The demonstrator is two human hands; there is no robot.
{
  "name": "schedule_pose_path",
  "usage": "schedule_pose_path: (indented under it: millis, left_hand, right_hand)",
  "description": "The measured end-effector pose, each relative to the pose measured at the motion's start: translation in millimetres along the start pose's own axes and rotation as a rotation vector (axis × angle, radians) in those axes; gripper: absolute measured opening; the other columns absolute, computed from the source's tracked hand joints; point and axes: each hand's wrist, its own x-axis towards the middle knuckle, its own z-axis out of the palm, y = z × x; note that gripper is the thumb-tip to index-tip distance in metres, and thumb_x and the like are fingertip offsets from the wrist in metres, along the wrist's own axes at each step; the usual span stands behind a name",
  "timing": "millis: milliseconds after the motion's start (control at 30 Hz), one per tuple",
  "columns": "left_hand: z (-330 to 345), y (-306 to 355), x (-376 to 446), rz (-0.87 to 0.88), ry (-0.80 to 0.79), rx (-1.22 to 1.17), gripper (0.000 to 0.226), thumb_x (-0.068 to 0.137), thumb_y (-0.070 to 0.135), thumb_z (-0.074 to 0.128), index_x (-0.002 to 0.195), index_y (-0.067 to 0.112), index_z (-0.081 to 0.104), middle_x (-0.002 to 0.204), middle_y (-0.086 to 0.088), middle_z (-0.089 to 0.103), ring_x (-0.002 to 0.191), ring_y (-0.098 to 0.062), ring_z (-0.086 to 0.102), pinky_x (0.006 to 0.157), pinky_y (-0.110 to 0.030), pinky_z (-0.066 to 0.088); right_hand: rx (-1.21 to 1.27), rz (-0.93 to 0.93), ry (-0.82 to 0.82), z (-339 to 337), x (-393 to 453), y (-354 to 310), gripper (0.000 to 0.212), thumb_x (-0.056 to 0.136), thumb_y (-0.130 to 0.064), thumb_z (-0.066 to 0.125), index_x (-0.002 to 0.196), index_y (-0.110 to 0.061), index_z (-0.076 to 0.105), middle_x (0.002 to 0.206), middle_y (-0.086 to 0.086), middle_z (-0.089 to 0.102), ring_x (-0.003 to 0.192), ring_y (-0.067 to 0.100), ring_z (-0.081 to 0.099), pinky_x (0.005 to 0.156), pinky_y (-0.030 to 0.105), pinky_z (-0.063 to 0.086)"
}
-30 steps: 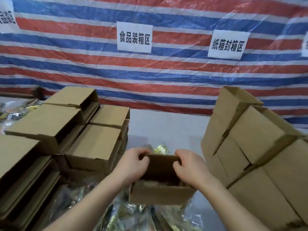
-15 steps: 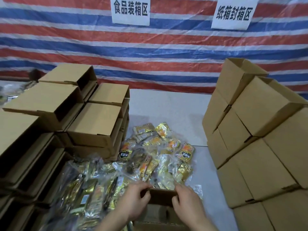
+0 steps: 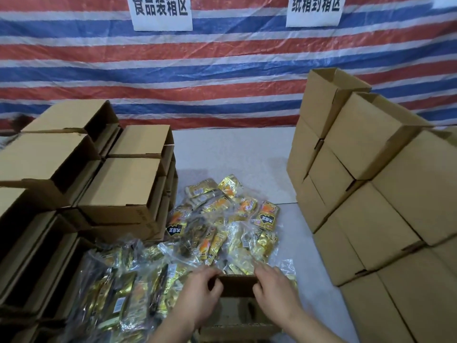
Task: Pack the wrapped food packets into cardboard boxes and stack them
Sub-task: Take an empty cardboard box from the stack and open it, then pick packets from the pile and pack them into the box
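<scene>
A small open cardboard box point(image 3: 238, 285) sits at the near edge, in front of me. My left hand point(image 3: 197, 297) grips the left end of its far flap, and my right hand point(image 3: 277, 292) grips the right end. Gold wrapped food packets point(image 3: 222, 219) lie heaped on the grey table just beyond the box and spread to the left in clear plastic bags point(image 3: 123, 293). The box's inside is mostly hidden by my hands.
Open empty boxes point(image 3: 128, 184) are stacked on their sides at the left. A tall stack of boxes point(image 3: 376, 201) stands at the right. A striped tarp wall point(image 3: 222, 70) with two white signs closes the back. Bare grey table point(image 3: 235, 154) lies between the stacks.
The box and both hands have come down from chest height to the near table edge. The view has tilted down, and the packet pile now shows beyond the box.
</scene>
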Motion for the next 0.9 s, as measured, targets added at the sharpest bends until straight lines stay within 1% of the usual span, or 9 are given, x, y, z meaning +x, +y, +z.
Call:
schedule_pose_path:
  millis: [100, 200, 300, 400, 533, 633, 700, 800, 900]
  left_hand:
    - [1.4, -1.0, -0.5, -0.022, -0.006, -0.009, 0.017, 0.094, 0.028, 0.059, 0.107, 0.036, 0.066, 0.099, 0.020, 0.058, 0.093, 0.003, 0.055, 0.087, -0.017, 0.048]
    - [0.8, -3.1, 0.8, 0.005, -0.022, 0.003, 0.015, 0.093, 0.025, 0.059, 0.101, 0.033, 0.068, 0.096, 0.017, 0.061, 0.090, 0.002, 0.056, 0.081, -0.014, 0.045]
    - [0.5, -2.7, 1.2, 0.014, -0.006, 0.002, 0.014, 0.091, 0.024, 0.059, 0.099, 0.031, 0.069, 0.094, 0.014, 0.062, 0.087, 0.001, 0.057, 0.075, -0.014, 0.042]
    - [2.1, -3.5, 1.7, -0.004, -0.004, 0.009, 0.016, 0.092, 0.026, 0.059, 0.104, 0.030, 0.069, 0.098, 0.014, 0.062, 0.089, -0.001, 0.056, 0.078, -0.019, 0.043]
    - [2.4, -2.3, 0.2, -0.024, -0.013, 0.008, 0.018, 0.093, 0.026, 0.058, 0.108, 0.029, 0.068, 0.100, 0.012, 0.061, 0.090, -0.003, 0.057, 0.081, -0.020, 0.046]
    - [1.1, 1.0, -0.6, -0.040, -0.018, -0.010, 0.021, 0.094, 0.025, 0.058, 0.112, 0.025, 0.069, 0.101, 0.010, 0.062, 0.092, -0.009, 0.059, 0.088, -0.030, 0.053]
    - [1.1, 1.6, -1.4, -0.025, -0.012, 0.003, 0.021, 0.093, 0.024, 0.058, 0.111, 0.022, 0.070, 0.102, 0.006, 0.064, 0.093, -0.013, 0.060, 0.090, -0.032, 0.051]
    - [0.8, 2.0, -2.3, -0.013, -0.003, 0.026, 0.022, 0.092, 0.023, 0.057, 0.110, 0.020, 0.070, 0.105, 0.002, 0.065, 0.095, -0.015, 0.058, 0.089, -0.029, 0.047]
    - [0.6, 3.6, -2.0, -0.010, 0.005, 0.044, 0.025, 0.092, 0.023, 0.057, 0.111, 0.017, 0.071, 0.106, 0.000, 0.066, 0.098, -0.018, 0.058, 0.094, -0.033, 0.047]
  right_hand:
    - [-0.003, -0.008, 0.008, 1.1, -0.7, 0.1, 0.031, 0.094, -0.024, 0.045, 0.122, -0.023, 0.057, 0.145, -0.004, 0.050, 0.122, 0.016, 0.051, 0.104, 0.032, 0.042]
    - [-0.002, -0.031, 0.022, 1.4, -1.6, 0.2, 0.024, 0.093, -0.023, 0.046, 0.113, -0.021, 0.058, 0.144, -0.002, 0.051, 0.117, 0.019, 0.053, 0.101, 0.032, 0.042]
    - [-0.002, -0.035, 0.029, 0.0, -1.5, -0.1, 0.015, 0.091, -0.020, 0.047, 0.102, -0.019, 0.057, 0.125, 0.000, 0.059, 0.105, 0.023, 0.056, 0.087, 0.033, 0.044]
    - [-0.012, -0.039, 0.029, -0.1, -1.5, 0.0, 0.012, 0.091, -0.018, 0.047, 0.100, -0.017, 0.055, 0.109, 0.003, 0.059, 0.099, 0.025, 0.056, 0.079, 0.034, 0.041]
    - [-0.014, -0.035, 0.016, 0.4, -3.0, -0.1, 0.014, 0.092, -0.017, 0.047, 0.102, -0.013, 0.056, 0.107, 0.006, 0.059, 0.097, 0.026, 0.055, 0.079, 0.037, 0.042]
    - [-0.017, -0.026, 0.007, -0.1, -2.7, -0.9, 0.014, 0.091, -0.015, 0.047, 0.102, -0.013, 0.056, 0.104, 0.007, 0.058, 0.095, 0.027, 0.054, 0.075, 0.036, 0.039]
    - [-0.018, -0.025, 0.011, -0.2, -3.8, -1.2, 0.010, 0.090, -0.014, 0.047, 0.097, -0.014, 0.054, 0.101, 0.007, 0.058, 0.092, 0.028, 0.054, 0.071, 0.034, 0.035]
    - [-0.021, -0.030, 0.014, -0.4, -4.0, -1.6, 0.009, 0.089, -0.013, 0.049, 0.095, -0.012, 0.055, 0.098, 0.009, 0.059, 0.091, 0.030, 0.054, 0.070, 0.034, 0.034]
    - [-0.032, -0.029, 0.023, -0.5, -3.1, -0.9, 0.010, 0.088, -0.013, 0.050, 0.095, -0.011, 0.057, 0.098, 0.010, 0.059, 0.090, 0.032, 0.054, 0.069, 0.034, 0.030]
